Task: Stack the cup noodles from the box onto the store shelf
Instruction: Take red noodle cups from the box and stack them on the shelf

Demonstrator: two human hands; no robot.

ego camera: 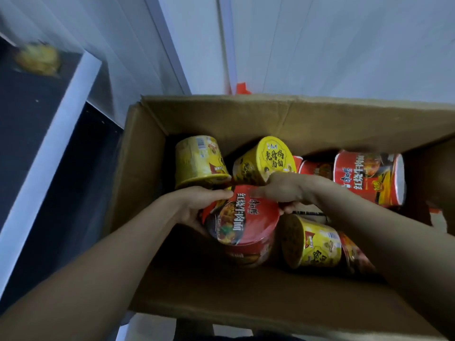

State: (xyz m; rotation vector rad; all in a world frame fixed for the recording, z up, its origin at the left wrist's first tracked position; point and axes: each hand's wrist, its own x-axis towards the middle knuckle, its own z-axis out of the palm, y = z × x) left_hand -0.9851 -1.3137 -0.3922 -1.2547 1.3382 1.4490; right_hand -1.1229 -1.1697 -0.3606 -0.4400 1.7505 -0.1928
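Left hand (194, 205), right hand (283, 190) grip red cup (246, 220) — inside box (221, 114).

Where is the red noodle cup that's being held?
In the head view, the red cup is central in the cardboard box, gripped by left hand and right hand.

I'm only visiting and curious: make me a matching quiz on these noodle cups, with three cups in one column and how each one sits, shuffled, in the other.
Cups:
1. middle red cup
2. back-left yellow cup
3. far-right red cup

States:
a. lying on its side
b. gripped by the left hand and the right hand
c. upside down

Pairs: 1-b, 2-c, 3-a
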